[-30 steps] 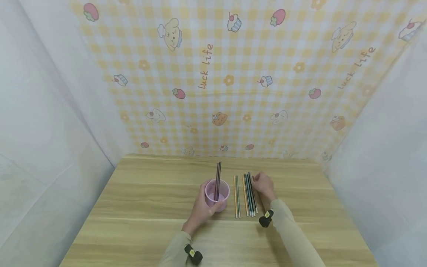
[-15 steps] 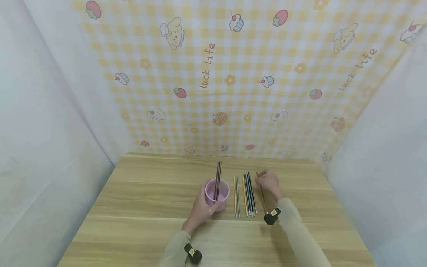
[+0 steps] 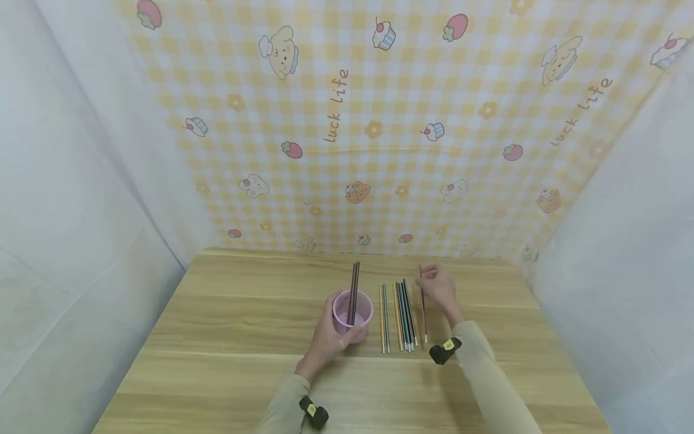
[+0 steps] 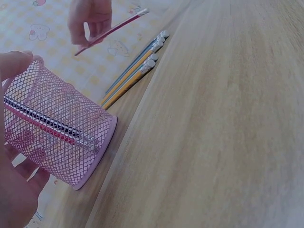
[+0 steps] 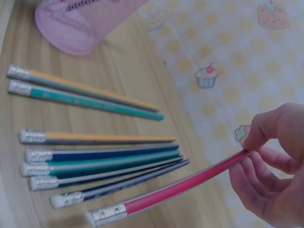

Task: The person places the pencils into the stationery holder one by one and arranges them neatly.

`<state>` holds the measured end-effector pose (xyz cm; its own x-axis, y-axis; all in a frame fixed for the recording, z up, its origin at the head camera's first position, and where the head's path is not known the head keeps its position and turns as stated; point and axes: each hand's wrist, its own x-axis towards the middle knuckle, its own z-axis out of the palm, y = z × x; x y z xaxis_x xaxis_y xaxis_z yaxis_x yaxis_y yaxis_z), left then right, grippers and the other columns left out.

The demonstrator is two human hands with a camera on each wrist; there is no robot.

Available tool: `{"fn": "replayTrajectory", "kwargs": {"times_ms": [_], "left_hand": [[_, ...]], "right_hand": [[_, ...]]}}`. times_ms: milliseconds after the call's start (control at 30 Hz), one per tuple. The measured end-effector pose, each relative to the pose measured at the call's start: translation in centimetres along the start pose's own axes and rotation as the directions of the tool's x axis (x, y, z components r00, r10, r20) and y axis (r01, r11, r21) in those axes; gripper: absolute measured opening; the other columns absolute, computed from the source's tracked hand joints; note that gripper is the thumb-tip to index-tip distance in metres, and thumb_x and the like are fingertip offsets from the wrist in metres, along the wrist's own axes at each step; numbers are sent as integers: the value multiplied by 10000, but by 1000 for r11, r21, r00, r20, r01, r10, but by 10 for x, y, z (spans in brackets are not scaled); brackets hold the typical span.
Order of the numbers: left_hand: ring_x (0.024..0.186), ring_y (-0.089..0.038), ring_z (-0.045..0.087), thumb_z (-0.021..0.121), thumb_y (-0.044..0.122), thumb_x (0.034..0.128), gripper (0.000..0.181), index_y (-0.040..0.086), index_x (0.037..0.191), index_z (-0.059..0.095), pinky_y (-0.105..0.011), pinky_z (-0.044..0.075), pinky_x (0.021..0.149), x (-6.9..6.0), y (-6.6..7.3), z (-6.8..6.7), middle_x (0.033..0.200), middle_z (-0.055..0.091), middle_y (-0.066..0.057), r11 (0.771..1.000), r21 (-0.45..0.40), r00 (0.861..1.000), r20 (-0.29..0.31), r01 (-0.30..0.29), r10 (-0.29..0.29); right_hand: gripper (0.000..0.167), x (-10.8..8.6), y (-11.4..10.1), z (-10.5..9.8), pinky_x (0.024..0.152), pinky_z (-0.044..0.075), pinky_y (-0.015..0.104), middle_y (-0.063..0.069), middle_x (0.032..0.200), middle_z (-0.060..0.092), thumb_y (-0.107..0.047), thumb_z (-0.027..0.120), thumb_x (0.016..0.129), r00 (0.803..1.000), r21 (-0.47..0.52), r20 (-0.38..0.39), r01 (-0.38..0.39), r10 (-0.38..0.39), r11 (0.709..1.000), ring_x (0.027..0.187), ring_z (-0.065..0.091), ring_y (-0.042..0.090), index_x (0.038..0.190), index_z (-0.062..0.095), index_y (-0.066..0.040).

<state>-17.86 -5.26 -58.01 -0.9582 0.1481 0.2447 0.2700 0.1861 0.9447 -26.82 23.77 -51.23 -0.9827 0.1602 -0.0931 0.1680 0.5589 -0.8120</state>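
Head view: both hands are occupied and stand well apart over the wooden desk (image 3: 244, 337). The left hand (image 3: 329, 339) is wrapped round a pink mesh cup (image 4: 71, 104), thumb on the cup's near side, fingers on the left. Two dark-looking pencils (image 3: 353, 286) lean inside the cup, projecting above its rim; through the mesh, the left wrist view shows one of them as red.

The right hand (image 3: 439, 288) pinches a red pencil (image 5: 175, 186) between thumb and fingers, close to the end opposite the eraser. The eraser end points back toward the person, and the pencil appears lifted off the desk.

Between the hands, further pencils lie in a row, eraser ends toward the person. Nearest the left hand's cup are a yellow pencil (image 5: 90, 89) and a green pencil (image 5: 95, 104), side by side. Past a gap, nearer the right hand, is a group of five pencils (image 5: 114, 161): yellow, blue, green and two dark ones.

Beyond both hands, a yellow-and-white checked cloth (image 3: 374, 102) hangs behind the desk, printed with cupcakes, strawberries and flowers.
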Motion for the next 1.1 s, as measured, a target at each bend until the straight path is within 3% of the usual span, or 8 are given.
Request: {"fn": "replayTrajectory", "kwargs": {"times_ms": [167,367,567,767,1100], "left_hand": [[1322,-424,513,839,152,805,887,102,1538,342,-633,432,1107,-1,6,1,1474,498,-192,1000,-1,1000,-13,6,-6],[1306,-513,495,822,75,797,893,4,1532,319,-691,418,1081,-2,15,2,1464,473,-298,1000,-6,1000,-20,-15,15],[1315,-433,519,843,133,796,891,98,1534,344,-645,440,1092,-1,5,2,1474,500,-201,1000,14,1000,-26,-10,10],[1333,-399,516,852,257,804,912,115,1542,335,-613,447,1103,0,-2,0,1493,494,-158,1000,12,1000,-5,-3,3],[1340,-381,511,857,234,798,919,135,1545,332,-603,438,1117,0,-1,0,1500,487,-144,1000,1,1000,-3,8,-8]], "right_hand": [[368,-5,-16,-3,733,640,325,258,1176,649,-116,679,902,1000,75,-21,21,-20,997,836,695,244,1235,586,11],[362,-15,-40,-5,716,645,320,212,1106,644,-94,679,891,996,174,-42,79,-73,982,828,685,229,1227,587,4],[376,-25,-65,-2,727,647,306,190,1119,637,-70,666,894,993,228,-51,113,-104,967,876,701,249,1256,587,-8],[380,-34,-91,2,710,646,297,183,1095,632,-13,669,882,981,314,-76,192,-177,930,877,718,277,1251,582,3],[400,-40,-119,20,718,642,274,182,1102,627,47,659,850,949,418,-132,317,-288,851,815,664,131,1238,569,6]]}}
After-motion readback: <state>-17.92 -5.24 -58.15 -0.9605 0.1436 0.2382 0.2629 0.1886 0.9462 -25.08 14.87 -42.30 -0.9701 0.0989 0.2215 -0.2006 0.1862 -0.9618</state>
